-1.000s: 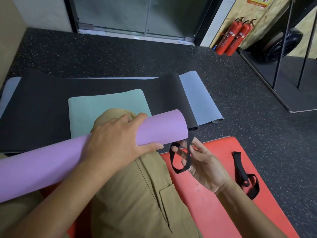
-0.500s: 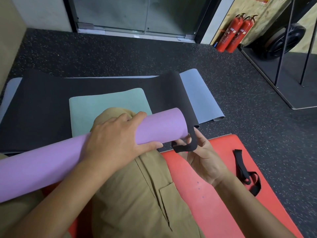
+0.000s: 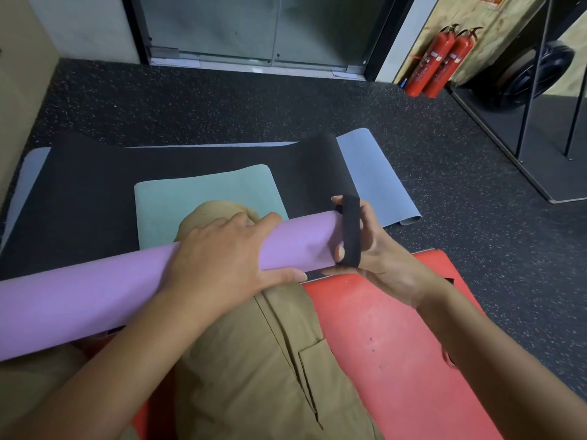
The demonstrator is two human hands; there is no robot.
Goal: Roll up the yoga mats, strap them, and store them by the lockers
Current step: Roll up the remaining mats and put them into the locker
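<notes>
We have the purple mat (image 3: pixel 127 300) rolled tight and lying across our knee, so the rolling of this one looks done. Our left hand (image 3: pixel 219 258) grips the roll near its right end, fingers curled over the top and thumb underneath. At that end our right hand (image 3: pixel 378 262) holds the black strap (image 3: pixel 351 231) stretched into a loop on its fingers and thumb, just at the mouth of the roll; we judge the strap is about to slide on but does not yet circle the mat. Left to do: strapping this roll, then the others.

Beyond the purple mat a green mat (image 3: pixel 203 198), a black mat (image 3: pixel 79 192) and a grey-blue mat (image 3: pixel 378 182) lie flat, overlapping. Under the roll, nearer us, is a red mat (image 3: pixel 381 328). All sit on dark speckled rubber flooring (image 3: pixel 460 192). Far beyond the roll's right end stand two red fire extinguishers (image 3: pixel 438 61) beside a glass door (image 3: pixel 254 27). We see no lockers.
</notes>
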